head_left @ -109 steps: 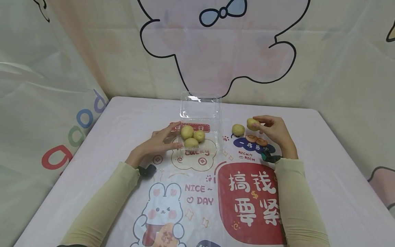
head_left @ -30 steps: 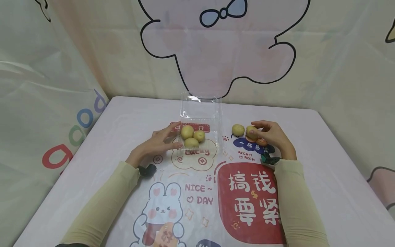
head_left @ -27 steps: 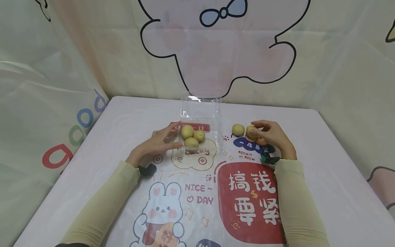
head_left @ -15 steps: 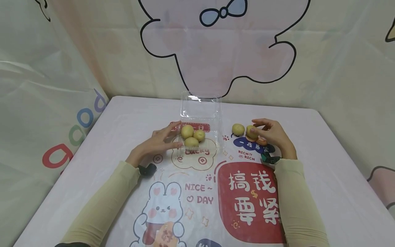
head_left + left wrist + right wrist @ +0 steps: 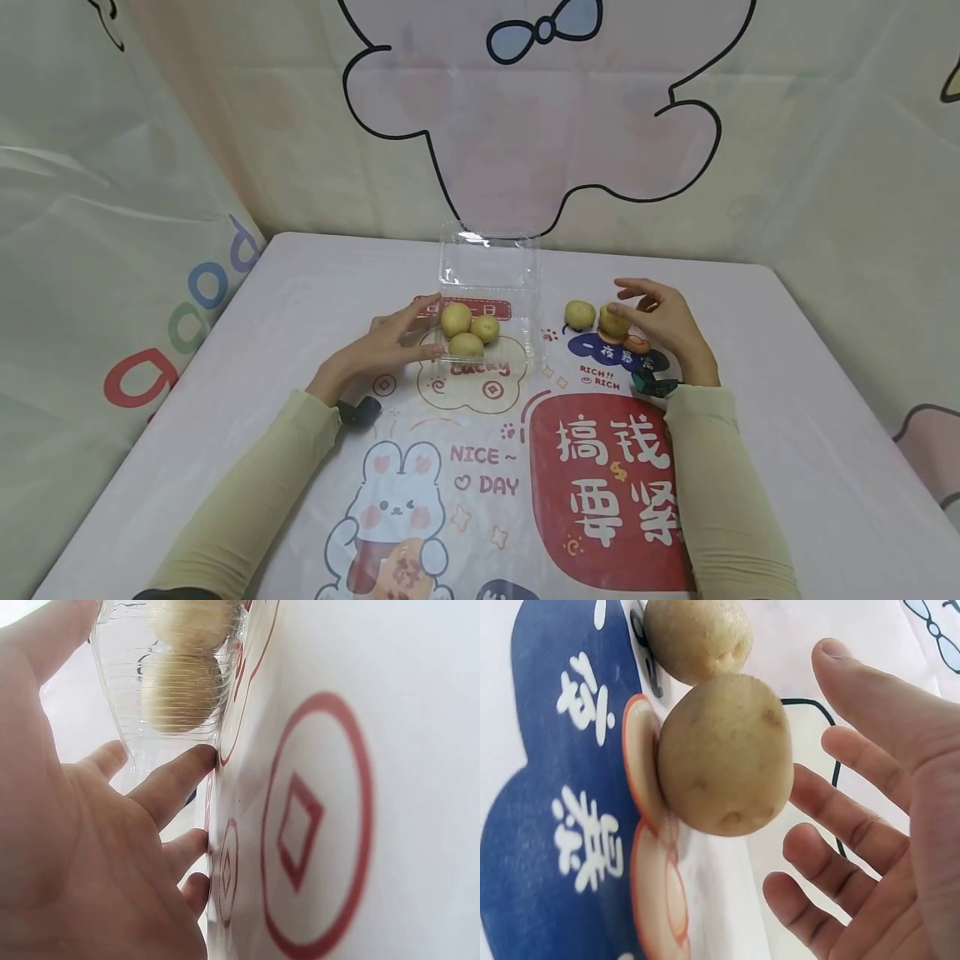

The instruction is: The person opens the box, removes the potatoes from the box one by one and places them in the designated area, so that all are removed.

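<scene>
A clear plastic clamshell box (image 5: 525, 325) lies with its lid raised, and it contains 3 potatoes (image 5: 467, 345). At its left side is my left hand (image 5: 378, 346), thumb and fingers extended and touching the box's near and far left corners; in the left wrist view the other fingertips (image 5: 196, 844) come down by the table. To the right of the box, two more potatoes sit on the table, a left one (image 5: 580, 315) and a right one (image 5: 724, 757), close together. Beside the right potato, my right hand (image 5: 663, 317) has its fingers spread and apart from it.
A white tabletop (image 5: 337, 275) carries a printed mat with a red block (image 5: 607, 500) and a rabbit drawing (image 5: 397, 508). The box's raised lid (image 5: 487, 262) stands near the back edge, before a printed curtain (image 5: 540, 108).
My right hand brought the right potato down beside the left one, then its fingers opened and drew off it. My left hand has stayed at the box.
</scene>
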Motion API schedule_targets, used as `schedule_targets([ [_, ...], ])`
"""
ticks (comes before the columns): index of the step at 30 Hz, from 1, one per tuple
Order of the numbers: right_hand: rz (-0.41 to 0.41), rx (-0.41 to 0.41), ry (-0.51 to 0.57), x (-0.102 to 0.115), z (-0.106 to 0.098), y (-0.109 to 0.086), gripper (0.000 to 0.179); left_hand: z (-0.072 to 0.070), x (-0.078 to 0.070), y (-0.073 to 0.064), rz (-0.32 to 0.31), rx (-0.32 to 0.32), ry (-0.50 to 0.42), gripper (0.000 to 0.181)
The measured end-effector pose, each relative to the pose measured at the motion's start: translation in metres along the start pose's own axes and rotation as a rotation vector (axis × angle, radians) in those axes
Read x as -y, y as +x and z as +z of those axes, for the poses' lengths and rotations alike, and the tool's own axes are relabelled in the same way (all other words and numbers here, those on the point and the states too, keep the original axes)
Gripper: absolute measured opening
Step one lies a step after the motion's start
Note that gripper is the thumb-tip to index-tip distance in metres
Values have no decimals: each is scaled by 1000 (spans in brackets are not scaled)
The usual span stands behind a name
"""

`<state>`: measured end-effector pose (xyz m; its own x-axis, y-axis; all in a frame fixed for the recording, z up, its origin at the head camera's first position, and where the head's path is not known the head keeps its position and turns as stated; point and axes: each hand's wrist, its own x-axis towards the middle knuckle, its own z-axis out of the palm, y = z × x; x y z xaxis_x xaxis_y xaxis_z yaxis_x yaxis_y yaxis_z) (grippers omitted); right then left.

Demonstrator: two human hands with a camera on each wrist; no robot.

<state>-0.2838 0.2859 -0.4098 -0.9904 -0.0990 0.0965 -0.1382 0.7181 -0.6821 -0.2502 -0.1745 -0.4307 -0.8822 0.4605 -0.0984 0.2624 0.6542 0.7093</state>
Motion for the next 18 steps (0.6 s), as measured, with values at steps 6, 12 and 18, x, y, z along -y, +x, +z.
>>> schedule_targets([
  [6,-33,-24,11,9,-1,1,62,0,0,0,-8,-1,0,94],
  [12,-82,-27,21,22,2,3,57,1,-1,0,-25,-2,5,94],
  [18,-163,-4,38,38,7,3,51,1,-2,-1,-43,-2,-7,94],
])
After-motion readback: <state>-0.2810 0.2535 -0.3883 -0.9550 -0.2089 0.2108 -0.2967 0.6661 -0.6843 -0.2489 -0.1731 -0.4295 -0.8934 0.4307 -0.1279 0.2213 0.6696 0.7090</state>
